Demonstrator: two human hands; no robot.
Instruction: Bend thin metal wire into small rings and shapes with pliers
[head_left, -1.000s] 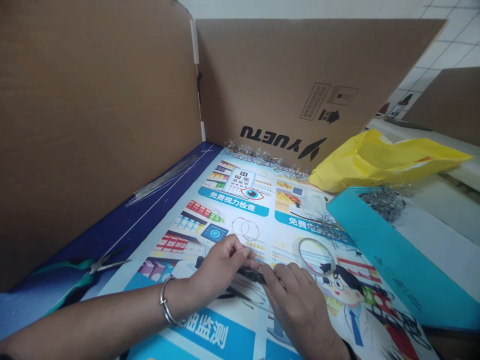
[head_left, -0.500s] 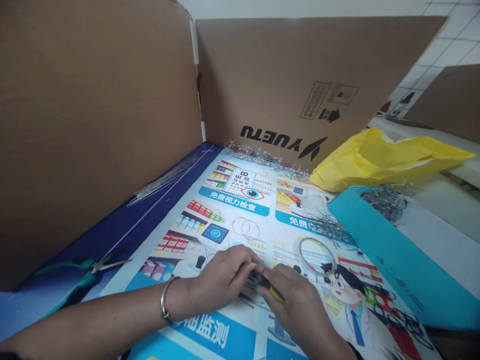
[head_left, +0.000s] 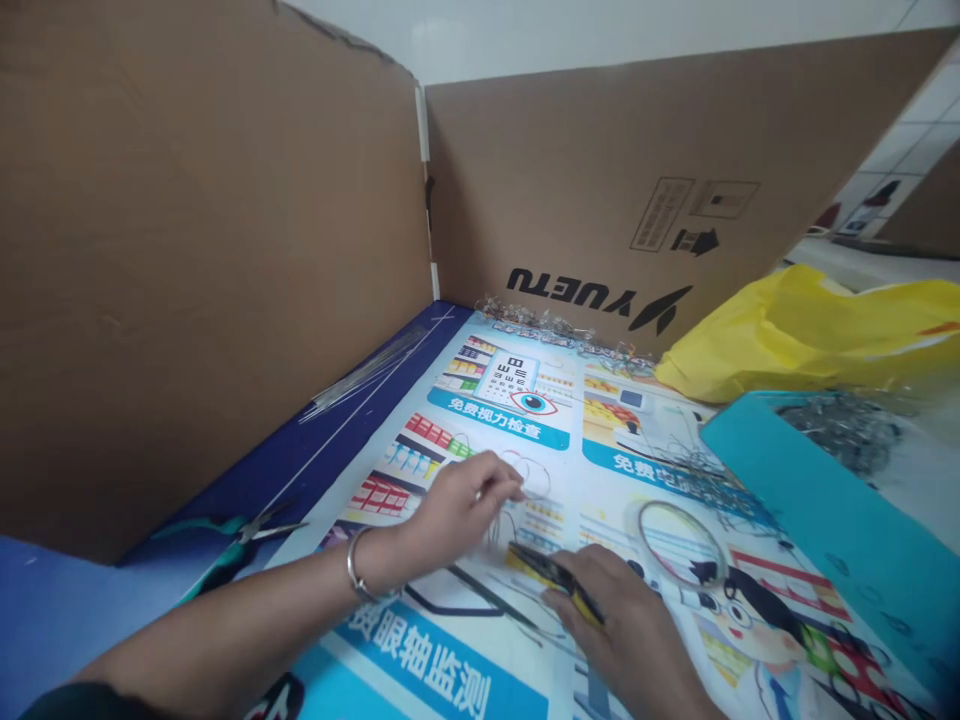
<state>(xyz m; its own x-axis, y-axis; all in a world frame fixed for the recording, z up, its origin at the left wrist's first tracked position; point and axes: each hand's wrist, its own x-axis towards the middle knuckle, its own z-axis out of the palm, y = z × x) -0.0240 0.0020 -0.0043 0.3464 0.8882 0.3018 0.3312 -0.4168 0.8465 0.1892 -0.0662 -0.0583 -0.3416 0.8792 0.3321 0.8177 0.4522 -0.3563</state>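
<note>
My right hand (head_left: 619, 610) is wrapped round a pair of pliers with yellow-and-black handles (head_left: 556, 578), its nose pointing up and left. Left of it, my left hand (head_left: 469, 505) wears a metal bangle and has its fingertips pinched together. A thin bent wire (head_left: 506, 525) hangs just under those fingertips; blur hides where it is gripped. Dark thin rods (head_left: 495, 598) lie on the printed poster (head_left: 559, 465) beneath my hands. Just beyond my left hand, thin wire rings (head_left: 536, 470) rest on the poster. A larger wire coil (head_left: 681, 540) lies to the right.
Green-handled pliers (head_left: 232, 540) lie at left on the blue table, below a bundle of straight wires (head_left: 367, 375). Cardboard panels (head_left: 570, 180) stand behind and at left. To the right are a turquoise box (head_left: 832, 540), tangled wire pieces (head_left: 844, 430) and a yellow bag (head_left: 810, 330).
My hands have come apart: the left has lifted up and away, while the right has drawn the pliers to the right. The whole view has shifted slightly.
</note>
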